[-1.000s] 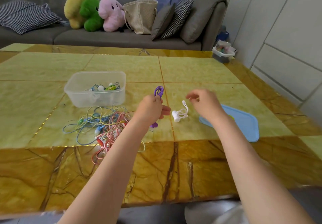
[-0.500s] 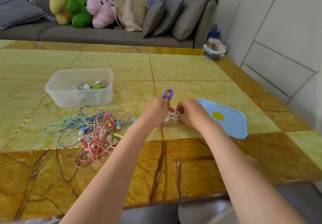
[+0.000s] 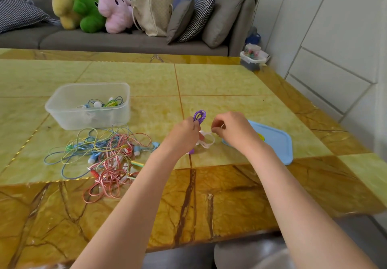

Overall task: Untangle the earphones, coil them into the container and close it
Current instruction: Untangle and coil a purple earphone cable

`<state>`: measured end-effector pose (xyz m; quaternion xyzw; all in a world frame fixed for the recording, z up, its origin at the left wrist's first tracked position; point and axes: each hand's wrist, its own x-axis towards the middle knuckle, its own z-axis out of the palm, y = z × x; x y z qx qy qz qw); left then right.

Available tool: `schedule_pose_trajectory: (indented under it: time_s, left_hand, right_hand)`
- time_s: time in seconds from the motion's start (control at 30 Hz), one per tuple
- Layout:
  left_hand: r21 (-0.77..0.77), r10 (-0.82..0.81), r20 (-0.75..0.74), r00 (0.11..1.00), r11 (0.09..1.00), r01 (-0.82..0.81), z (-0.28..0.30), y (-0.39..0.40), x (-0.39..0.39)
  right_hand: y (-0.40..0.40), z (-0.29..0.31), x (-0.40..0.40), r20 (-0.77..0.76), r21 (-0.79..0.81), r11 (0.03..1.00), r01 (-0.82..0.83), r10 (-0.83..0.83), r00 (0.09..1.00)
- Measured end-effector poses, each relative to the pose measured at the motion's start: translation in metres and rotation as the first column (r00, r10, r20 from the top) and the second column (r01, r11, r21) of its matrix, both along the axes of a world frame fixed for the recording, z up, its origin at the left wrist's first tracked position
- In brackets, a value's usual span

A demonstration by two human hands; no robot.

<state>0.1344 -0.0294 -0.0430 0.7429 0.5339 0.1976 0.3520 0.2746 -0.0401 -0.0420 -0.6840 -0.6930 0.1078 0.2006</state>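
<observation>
My left hand [image 3: 184, 135] grips a coiled purple earphone cable [image 3: 199, 116] whose loops stick up above the fist. My right hand [image 3: 232, 130] pinches a white cable [image 3: 207, 141] that loops between the two hands, just above the table. A clear plastic container [image 3: 88, 106] stands open at the left with a few coiled earphones inside. In front of it lies a tangled pile of pink, blue, yellow and green earphones [image 3: 104, 153]. The blue lid [image 3: 276, 141] lies flat to the right, partly behind my right hand.
The yellow marble table [image 3: 219, 80] has its near edge just below my forearms. A grey sofa [image 3: 117, 42] with plush toys, cushions and a bag runs along the far side. A small box [image 3: 252, 59] sits on the floor by the table's far right corner.
My right hand came in from the right, picked the white cable up off the table and now holds it beside my left hand. The purple coil has stayed in my left hand.
</observation>
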Motion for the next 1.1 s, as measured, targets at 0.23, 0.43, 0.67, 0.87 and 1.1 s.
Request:
schedule_pose_trajectory:
  time_s: [0.23,0.43,0.67,0.87,1.1]
  left_hand:
    - [-0.003,0.019,0.058,0.998,1.000,-0.019,-0.004,0.001,0.000]
    - [0.047,0.139,0.150,0.979,0.988,-0.148,-0.001,0.004,0.000]
    - [0.052,0.193,0.099,0.976,0.979,-0.199,-0.006,0.006,-0.005]
    - [0.079,0.146,0.027,0.989,0.986,-0.148,-0.005,0.004,-0.007]
    - [0.112,0.040,-0.038,0.998,0.993,-0.035,-0.002,0.000,-0.010]
  right_hand:
    - [-0.001,0.008,0.010,-0.067,0.088,0.994,0.061,-0.055,0.996]
    - [-0.003,0.005,0.001,-0.107,-0.101,0.995,-0.018,0.007,0.994]
    - [-0.006,0.006,-0.002,-0.136,-0.210,0.975,-0.070,0.042,0.990]
    - [-0.004,0.000,-0.004,-0.199,-0.267,0.964,0.004,-0.059,0.978]
    - [0.001,0.000,-0.016,-0.242,-0.305,0.952,-0.007,-0.071,0.968]
